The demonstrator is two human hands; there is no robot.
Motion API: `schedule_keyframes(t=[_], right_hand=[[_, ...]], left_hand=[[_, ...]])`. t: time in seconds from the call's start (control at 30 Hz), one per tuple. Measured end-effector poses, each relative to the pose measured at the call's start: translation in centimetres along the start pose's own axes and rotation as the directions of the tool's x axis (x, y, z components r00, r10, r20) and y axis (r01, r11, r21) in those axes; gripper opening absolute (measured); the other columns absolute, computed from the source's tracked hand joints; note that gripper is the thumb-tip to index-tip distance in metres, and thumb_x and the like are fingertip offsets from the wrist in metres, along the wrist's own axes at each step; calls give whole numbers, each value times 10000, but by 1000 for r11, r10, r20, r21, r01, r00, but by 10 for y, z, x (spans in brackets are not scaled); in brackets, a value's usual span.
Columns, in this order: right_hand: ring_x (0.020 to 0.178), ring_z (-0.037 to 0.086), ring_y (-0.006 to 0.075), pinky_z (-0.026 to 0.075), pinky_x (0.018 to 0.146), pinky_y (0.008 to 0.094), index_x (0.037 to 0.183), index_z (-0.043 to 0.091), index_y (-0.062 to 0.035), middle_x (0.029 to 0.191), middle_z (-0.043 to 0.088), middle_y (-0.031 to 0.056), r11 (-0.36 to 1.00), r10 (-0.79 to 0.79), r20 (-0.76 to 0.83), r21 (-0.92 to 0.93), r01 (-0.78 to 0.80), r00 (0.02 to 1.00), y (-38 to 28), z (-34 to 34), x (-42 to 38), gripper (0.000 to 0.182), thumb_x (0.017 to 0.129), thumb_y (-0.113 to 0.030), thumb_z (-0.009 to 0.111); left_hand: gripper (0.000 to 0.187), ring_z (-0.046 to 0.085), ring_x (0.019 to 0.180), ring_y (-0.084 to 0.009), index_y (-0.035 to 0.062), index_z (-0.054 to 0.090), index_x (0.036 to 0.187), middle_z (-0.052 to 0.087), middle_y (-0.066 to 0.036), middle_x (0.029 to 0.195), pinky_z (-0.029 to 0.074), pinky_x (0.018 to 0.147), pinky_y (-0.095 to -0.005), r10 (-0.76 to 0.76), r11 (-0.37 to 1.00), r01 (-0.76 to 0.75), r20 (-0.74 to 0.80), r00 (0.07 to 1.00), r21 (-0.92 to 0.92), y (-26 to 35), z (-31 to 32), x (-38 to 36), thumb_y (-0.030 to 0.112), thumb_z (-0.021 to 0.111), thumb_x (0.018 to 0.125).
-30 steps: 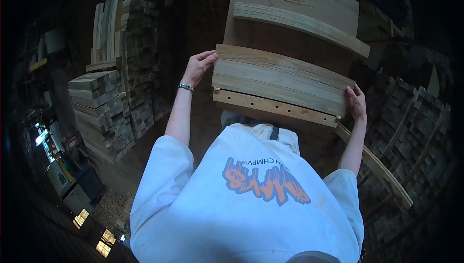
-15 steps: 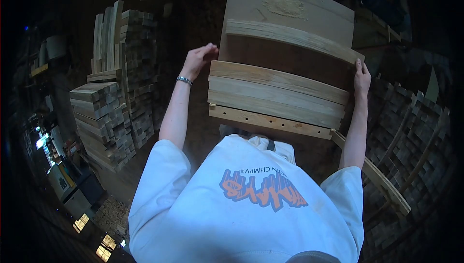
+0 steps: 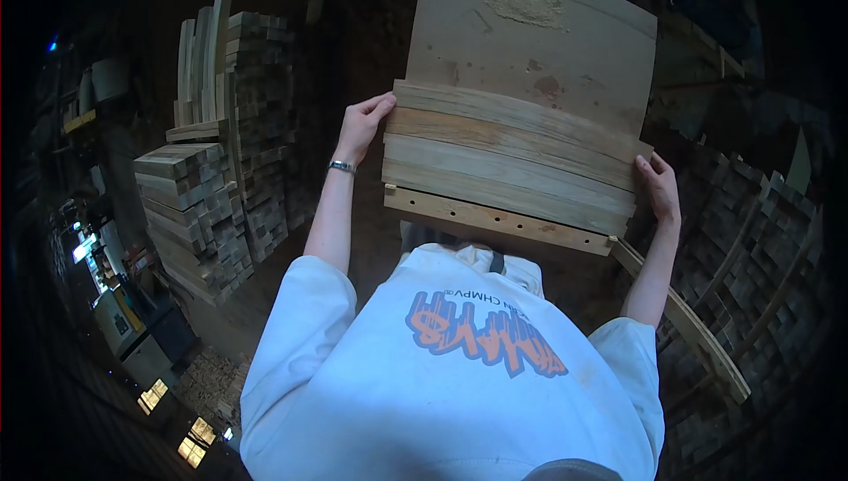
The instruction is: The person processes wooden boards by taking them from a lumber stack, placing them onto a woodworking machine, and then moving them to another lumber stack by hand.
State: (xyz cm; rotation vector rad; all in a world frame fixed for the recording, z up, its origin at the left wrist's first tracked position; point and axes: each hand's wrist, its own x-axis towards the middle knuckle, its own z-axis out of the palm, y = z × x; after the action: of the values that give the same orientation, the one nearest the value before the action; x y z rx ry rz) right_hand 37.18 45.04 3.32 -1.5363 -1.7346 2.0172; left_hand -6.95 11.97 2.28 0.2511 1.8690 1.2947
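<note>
A pale wooden board lies on the work table, its near edge against a browner board. My left hand is closed at that pale board's left end, thumb and fingers pinching it. At its right end my right hand also grips, fingertips by the corner. Closer to me, more pale boards lie side by side. Along the table's front runs a wooden rail with several round holes.
Sawdust is heaped on the far part of the table. Stacked lumber stands at left, and more stacked wood at right. A long wooden bar extends from the table's front right corner.
The pale board has come toward me and now meets the others, covering the gap. My left hand has taken hold of its left end; my right hand has moved nearer with it.
</note>
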Motion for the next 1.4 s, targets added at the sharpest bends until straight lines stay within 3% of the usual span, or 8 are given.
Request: schedule_keyframes(t=[0.2, 0.33, 0.43, 0.57, 0.63, 0.7, 1.13, 1.4], right_hand=[[1054, 539, 114, 376, 952, 265, 1222, 567, -2, 1129, 621, 42, 995, -100, 14, -7, 100, 995, -4, 2, -4, 486, 856, -302, 678], [1128, 514, 127, 352, 999, 270, 1259, 540, -5, 1177, 607, 54, 936, -278, -187, 168, 309, 942, -9, 19, -2, 476, 887, -283, 642], [1128, 508, 117, 349, 998, 258, 1206, 592, -22, 1167, 613, 40, 945, -240, -279, 152, 290, 930, 18, 6, 24, 413, 913, -313, 615], [1053, 524, 85, 377, 944, 245, 1162, 623, -40, 1099, 623, 3, 963, -232, -355, 44, 265, 905, 21, 17, 14, 404, 905, -352, 623], [1050, 525, 85, 377, 940, 243, 1160, 628, -52, 1090, 623, -8, 959, -225, -344, 87, 269, 912, 22, 12, 15, 394, 902, -351, 628], [1096, 515, 102, 377, 960, 262, 1202, 599, -38, 1155, 605, 7, 982, 19, -160, 187, 12, 987, 19, 6, 8, 417, 914, -339, 608], [948, 509, 78, 358, 852, 234, 1115, 640, -59, 1018, 610, -39, 998, -10, -55, 63, 13, 998, 22, -4, 14, 407, 873, -386, 654], [1049, 478, 76, 366, 891, 276, 1190, 597, -82, 1076, 598, -29, 979, -26, -46, 200, 34, 999, 13, 8, 5, 437, 869, -373, 660]], left_hand=[[341, 606, 1018, -148, -15, 618, 1162, 658, -67, 1103, 457, 919, -271, -86, 978, 104, 104, 991, -182, 11, -2, 0, 220, 599, 917], [342, 586, 1044, -138, -8, 608, 1177, 651, -56, 1111, 440, 928, -261, 114, 922, -66, 104, 988, -382, 17, 15, 27, 231, 567, 936], [344, 586, 1029, -126, -6, 607, 1181, 653, -58, 1107, 444, 915, -253, 154, 970, -148, 13, 988, -193, 8, 22, 38, 235, 569, 939], [320, 601, 965, -109, -10, 637, 1135, 667, -65, 1066, 461, 868, -244, 87, 972, -85, -5, 996, -218, -8, 13, 13, 207, 634, 900], [324, 606, 947, -107, -8, 645, 1122, 670, -66, 1054, 463, 857, -243, 56, 985, -50, 31, 998, -167, -13, 3, 9, 209, 659, 881], [330, 610, 929, -105, -6, 654, 1108, 674, -68, 1043, 466, 846, -243, 20, 994, -11, 73, 997, -111, -13, -3, 5, 211, 684, 861], [356, 609, 938, -124, 7, 624, 1114, 656, -49, 1013, 488, 805, -256, -123, 969, 156, 174, 977, -189, -2, -11, 10, 202, 713, 830], [332, 569, 924, -121, 18, 593, 1133, 627, -28, 989, 457, 834, -265, -133, 929, 216, 272, 953, -302, -11, -10, 17, 190, 667, 858]])
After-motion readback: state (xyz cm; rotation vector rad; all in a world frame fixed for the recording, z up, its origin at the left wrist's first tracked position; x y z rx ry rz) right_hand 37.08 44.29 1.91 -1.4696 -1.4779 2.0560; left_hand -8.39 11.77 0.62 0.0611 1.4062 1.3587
